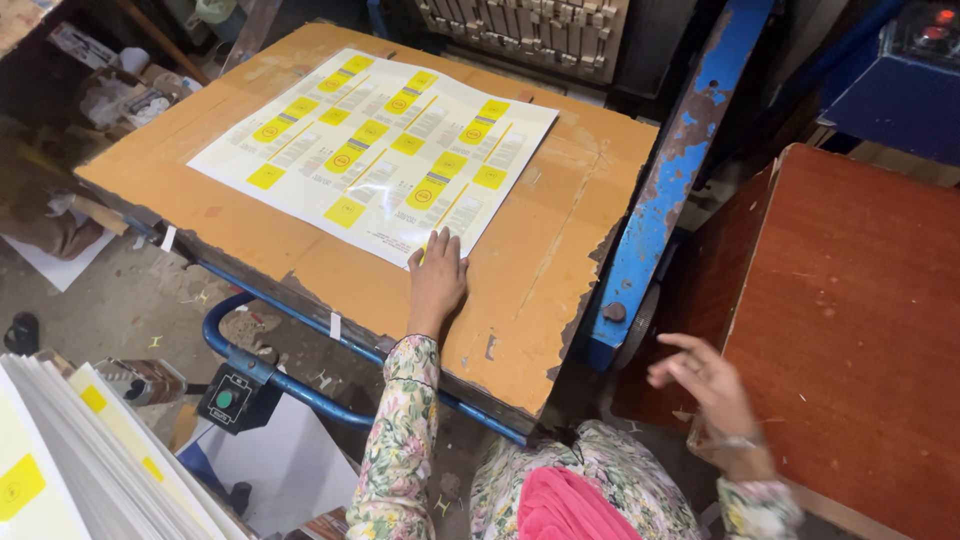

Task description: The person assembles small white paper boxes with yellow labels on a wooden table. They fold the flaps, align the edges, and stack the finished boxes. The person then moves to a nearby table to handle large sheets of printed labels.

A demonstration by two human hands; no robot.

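Left hand (437,275) lies flat, fingers together, palm down on the near corner of the printed sheet (375,150), pinning it to the worktop (540,250). Right hand (705,385) is empty, fingers spread, hovering in the air over the edge of the red-brown board (850,330), touching nothing as far as I can tell. The sheet is white with yellow label blocks in rows, lying flat and skewed across the worn orange worktop, well inside its edges. Blue metal frame (680,170) runs between the worktop and the board. Stack of similar sheets (70,460) at lower left, well apart from both hands. Green button box (228,397) hangs on the blue bar below the worktop. Step in hand looks like squaring or seating the sheet. Next move probably calls for a light flat slide from that corner, no creasing, free hand steadying the far side.
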